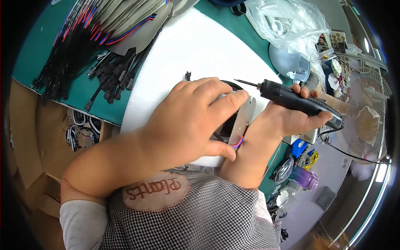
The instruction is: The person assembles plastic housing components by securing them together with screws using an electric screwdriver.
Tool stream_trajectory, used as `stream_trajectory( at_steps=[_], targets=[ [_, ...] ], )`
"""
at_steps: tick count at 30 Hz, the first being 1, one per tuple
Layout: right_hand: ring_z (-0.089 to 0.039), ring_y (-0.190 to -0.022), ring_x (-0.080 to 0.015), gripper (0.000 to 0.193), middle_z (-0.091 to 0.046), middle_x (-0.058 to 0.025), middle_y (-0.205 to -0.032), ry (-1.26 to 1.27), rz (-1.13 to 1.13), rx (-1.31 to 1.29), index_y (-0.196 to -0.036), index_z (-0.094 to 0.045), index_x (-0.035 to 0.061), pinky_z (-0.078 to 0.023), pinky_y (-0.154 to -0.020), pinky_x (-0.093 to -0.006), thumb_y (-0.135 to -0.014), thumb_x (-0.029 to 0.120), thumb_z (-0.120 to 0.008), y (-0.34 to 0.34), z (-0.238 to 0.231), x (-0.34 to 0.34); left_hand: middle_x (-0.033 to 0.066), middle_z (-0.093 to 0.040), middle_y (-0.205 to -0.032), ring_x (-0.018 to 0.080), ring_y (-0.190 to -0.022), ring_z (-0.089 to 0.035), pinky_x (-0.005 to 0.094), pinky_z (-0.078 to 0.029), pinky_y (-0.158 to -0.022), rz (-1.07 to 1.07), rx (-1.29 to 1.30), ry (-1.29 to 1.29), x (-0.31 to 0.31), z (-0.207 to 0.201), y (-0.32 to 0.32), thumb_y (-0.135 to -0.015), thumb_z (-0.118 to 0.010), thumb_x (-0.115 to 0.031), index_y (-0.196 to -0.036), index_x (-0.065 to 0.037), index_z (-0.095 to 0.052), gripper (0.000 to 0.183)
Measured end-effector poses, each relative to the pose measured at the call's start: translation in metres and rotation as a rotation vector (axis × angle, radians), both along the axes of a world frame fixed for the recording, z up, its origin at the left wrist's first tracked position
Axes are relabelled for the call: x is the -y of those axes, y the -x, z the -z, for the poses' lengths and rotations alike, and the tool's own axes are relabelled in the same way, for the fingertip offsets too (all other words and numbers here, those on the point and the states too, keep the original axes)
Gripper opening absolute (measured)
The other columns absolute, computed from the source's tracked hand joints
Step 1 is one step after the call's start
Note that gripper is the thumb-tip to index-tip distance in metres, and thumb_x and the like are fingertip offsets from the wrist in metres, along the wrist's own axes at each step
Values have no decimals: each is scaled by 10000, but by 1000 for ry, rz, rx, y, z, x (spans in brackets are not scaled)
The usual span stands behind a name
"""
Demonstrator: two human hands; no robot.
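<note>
My right hand [291, 121] is wrapped round a black electric screwdriver [283, 93], whose thin bit points left over the white sheet [208, 46]. My left hand [191, 116] is closed over a grey metal plate [246, 114] with a toothed edge; thumb and index finger lie along its side. Under that palm a black part, mostly hidden, shows beside the plate. Red and blue wires [239, 143] come out at the plate's near end. A small black connector [188, 76] sticks out beyond the left knuckles.
On the green table [41, 54], a stack of grey plates [121, 25] with bundled black cables [62, 62] lies at the far left. A clear plastic bag [287, 21] and a translucent tub [289, 62] stand far right. A wire-cage fan [366, 112] is at right, an open cardboard box [29, 133] at left.
</note>
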State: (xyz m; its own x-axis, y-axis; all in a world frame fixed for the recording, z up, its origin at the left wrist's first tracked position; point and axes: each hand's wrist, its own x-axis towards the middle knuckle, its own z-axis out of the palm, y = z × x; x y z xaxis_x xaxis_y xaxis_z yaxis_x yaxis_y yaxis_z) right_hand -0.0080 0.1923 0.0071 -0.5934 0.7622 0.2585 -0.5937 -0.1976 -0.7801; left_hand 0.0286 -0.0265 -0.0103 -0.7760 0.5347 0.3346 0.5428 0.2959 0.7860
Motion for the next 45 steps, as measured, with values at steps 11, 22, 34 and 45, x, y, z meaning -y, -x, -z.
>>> stream_trajectory(
  at_steps=[11, 22, 34, 45],
  targets=[
    [-559, -663, -157, 630, -529, -22, -831, -13, -10, -41, -954, -521, 65, -489, -622, -288, -756, 639, -689, -1, -3, 7, 186, -473, -1380, 419, -1284, -436, 458, -382, -1055, 77, 170, 69, 3, -4, 4, -634, -844, -310, -1420, -21, -364, 965],
    [-591, -594, -193, 751, -595, -107, -635, 28, -133, -175, -1090, -525, 23, -512, -616, -300, -817, 723, -535, -14, -12, -3, 189, -440, -1400, 363, -1284, -439, 429, -377, -1058, 82, 171, 297, -4, -5, 7, -619, -846, -389, -1400, -39, -426, 954],
    [-567, -753, -183, 661, -528, -121, -1066, 69, -374, -357, -1132, -460, -34, -472, -660, -319, -810, 505, -666, -38, -21, -26, 171, -433, -1378, 357, -1229, -462, 425, -412, -1026, 101, 195, 369, -8, -10, 15, -609, -872, -293, -1417, -98, -426, 943],
    [-579, -679, -142, 695, -397, -130, -1182, -262, -586, -428, -1328, -439, 121, -483, -571, -282, -786, 439, -734, -51, -27, -16, 170, -442, -1375, 356, -1233, -454, 417, -398, -1035, 132, 224, 356, -5, -12, 21, -614, -869, -254, -1420, -96, -420, 936]
  ],
)
